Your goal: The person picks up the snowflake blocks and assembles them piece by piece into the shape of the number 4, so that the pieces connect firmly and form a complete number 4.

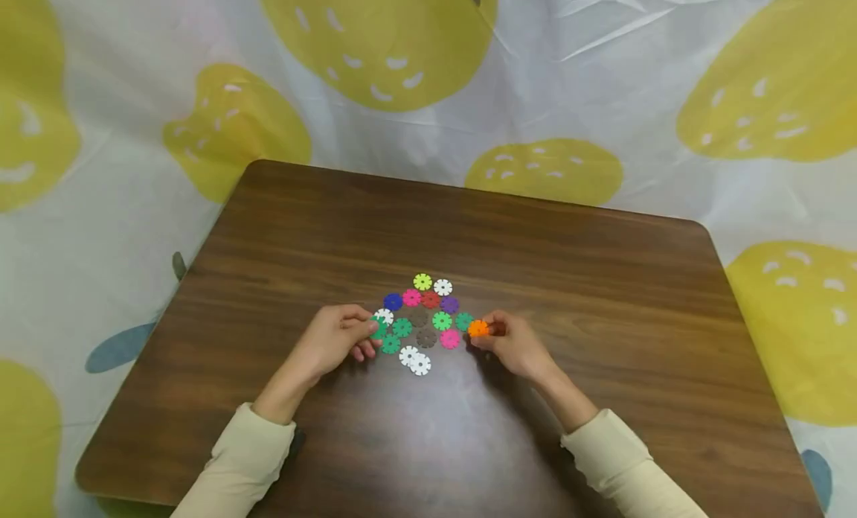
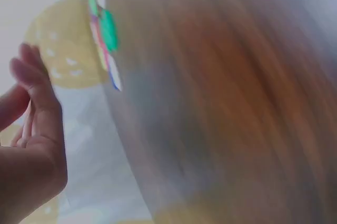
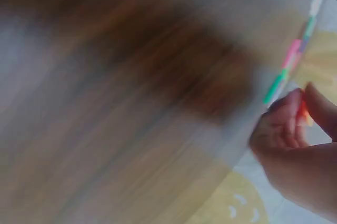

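Observation:
Several flat, notched plastic discs [image 1: 424,321] in many colours lie in a cluster at the middle of a brown wooden table [image 1: 602,295]. My left hand [image 1: 370,332] sits at the cluster's left edge, thumb and curled fingers pinching a green disc [image 1: 380,329]. At the right edge my right hand [image 1: 483,332] pinches an orange disc [image 1: 478,328] just above the wood. The left wrist view is blurred; it shows the left hand [image 2: 37,129] and the discs [image 2: 102,29] edge-on. The right wrist view, also blurred, shows the right hand [image 3: 295,129] gripping something orange [image 3: 304,113].
Cream sleeves [image 1: 241,458] cover both forearms, which rest over the near half of the table. A white cloth with yellow shapes [image 1: 375,42] hangs behind and around the table. Bare wood lies on every side of the disc cluster.

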A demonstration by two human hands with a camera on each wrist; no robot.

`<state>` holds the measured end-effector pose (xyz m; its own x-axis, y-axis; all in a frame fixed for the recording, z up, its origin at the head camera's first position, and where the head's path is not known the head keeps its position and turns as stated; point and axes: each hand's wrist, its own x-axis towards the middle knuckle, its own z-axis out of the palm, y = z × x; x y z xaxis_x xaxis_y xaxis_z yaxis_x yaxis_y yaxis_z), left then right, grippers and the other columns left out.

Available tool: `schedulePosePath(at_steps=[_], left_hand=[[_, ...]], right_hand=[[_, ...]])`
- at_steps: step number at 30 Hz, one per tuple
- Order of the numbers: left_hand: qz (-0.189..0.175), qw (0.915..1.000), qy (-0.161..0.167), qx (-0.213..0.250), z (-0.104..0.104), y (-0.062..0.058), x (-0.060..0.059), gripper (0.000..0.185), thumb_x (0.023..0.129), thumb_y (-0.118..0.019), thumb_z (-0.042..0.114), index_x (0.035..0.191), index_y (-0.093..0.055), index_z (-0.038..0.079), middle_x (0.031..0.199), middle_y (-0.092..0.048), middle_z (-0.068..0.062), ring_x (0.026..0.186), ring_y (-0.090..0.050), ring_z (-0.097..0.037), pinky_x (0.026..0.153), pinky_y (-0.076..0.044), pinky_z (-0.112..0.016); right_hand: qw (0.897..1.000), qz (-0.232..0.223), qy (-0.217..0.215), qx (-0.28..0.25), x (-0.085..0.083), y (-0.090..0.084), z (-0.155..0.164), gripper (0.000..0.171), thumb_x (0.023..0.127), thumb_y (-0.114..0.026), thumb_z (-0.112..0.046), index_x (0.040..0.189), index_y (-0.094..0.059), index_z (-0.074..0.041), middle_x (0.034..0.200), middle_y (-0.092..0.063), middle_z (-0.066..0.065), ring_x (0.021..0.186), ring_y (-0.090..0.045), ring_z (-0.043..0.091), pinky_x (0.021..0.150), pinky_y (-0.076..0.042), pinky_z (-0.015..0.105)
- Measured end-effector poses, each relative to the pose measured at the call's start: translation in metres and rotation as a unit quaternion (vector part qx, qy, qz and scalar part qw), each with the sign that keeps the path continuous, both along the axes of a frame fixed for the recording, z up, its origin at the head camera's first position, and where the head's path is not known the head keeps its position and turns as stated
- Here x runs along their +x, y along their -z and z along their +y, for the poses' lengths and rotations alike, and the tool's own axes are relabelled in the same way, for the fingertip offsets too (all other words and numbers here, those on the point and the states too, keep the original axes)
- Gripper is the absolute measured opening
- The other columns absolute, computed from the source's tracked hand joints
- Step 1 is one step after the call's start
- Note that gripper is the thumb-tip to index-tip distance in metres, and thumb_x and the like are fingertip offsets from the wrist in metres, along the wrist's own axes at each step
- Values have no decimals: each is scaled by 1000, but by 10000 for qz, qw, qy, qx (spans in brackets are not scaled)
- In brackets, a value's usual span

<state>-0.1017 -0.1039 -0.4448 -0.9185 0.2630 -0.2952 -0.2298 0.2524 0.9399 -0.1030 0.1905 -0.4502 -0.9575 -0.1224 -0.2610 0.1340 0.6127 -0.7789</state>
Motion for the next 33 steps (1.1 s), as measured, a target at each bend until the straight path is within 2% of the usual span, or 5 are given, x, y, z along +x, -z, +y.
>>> schedulePosePath(at_steps=[5, 13, 19, 24, 33], left_hand=[[260, 9958, -194, 852, 22, -15, 3, 22, 88, -60, 16, 99, -59, -3, 80, -69, -19, 62, -64, -23, 56, -55, -34], [358, 9864, -490, 1527, 49, -37, 7, 21, 86, -64, 18, 95, -61, -1, 72, -69, -11, 54, -60, -18, 50, -51, -29], [350, 9769, -374, 2073, 60, -55, 10, 21, 88, -61, 15, 94, -59, -5, 68, -67, -10, 53, -60, -19, 47, -50, -26], [347, 9721, -334, 2294, 65, -62, 11, 23, 87, -61, 17, 93, -58, -6, 65, -66, -10, 51, -60, -19, 47, -52, -29], [359, 9727, -284, 2275, 67, -63, 10, 26, 87, -62, 21, 93, -58, -4, 65, -65, -11, 52, -61, -21, 46, -53, -32]], right_hand=[[9917, 370, 421, -1153, 3, -12, -3, 16, 81, -70, -23, 94, -67, -14, 87, -68, 8, 79, -61, 23, 69, -54, 32], [9816, 1197, 131, -1483, 10, -51, -22, 16, 88, -60, -24, 99, -67, -13, 82, -65, 5, 77, -60, 18, 70, -51, 25], [9612, 1896, 246, -1989, 19, -80, -37, 18, 85, -63, -10, 102, -63, -3, 85, -65, 17, 71, -62, 17, 64, -54, 24], [9551, 2250, 356, -1896, 23, -87, -44, 13, 84, -65, -13, 96, -65, -8, 85, -67, 10, 71, -64, 19, 65, -55, 26], [9412, 2702, -73, -2028, 26, -86, -48, 13, 83, -64, -6, 96, -67, -4, 88, -68, 10, 76, -65, 26, 69, -56, 25]])
